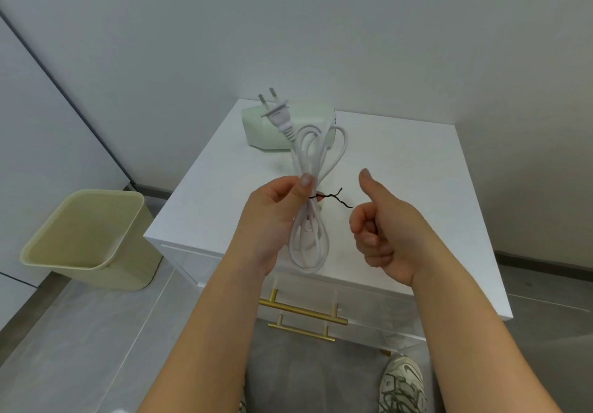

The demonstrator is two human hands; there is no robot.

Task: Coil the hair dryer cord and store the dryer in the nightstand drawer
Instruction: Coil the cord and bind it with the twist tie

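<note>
While your left hand (272, 217) grips the coiled white cord (301, 162) at its waist, plug (277, 114) pointing up, over the nightstand (401, 172), your right hand (382, 233) is clenched w/ thumb up, holding nothing. A black twist tie (333, 197) sticks out right of the bundle; twist its ends tight & keep loops even so they don't spring. The pale green dryer (256, 130) lies at the far side of the top. The drawer (369, 303) below is closed, contents hidden. Bin (134, 252) on the floor at left: nothing visible inside.

Soft even light, prob. edge distortion
</note>
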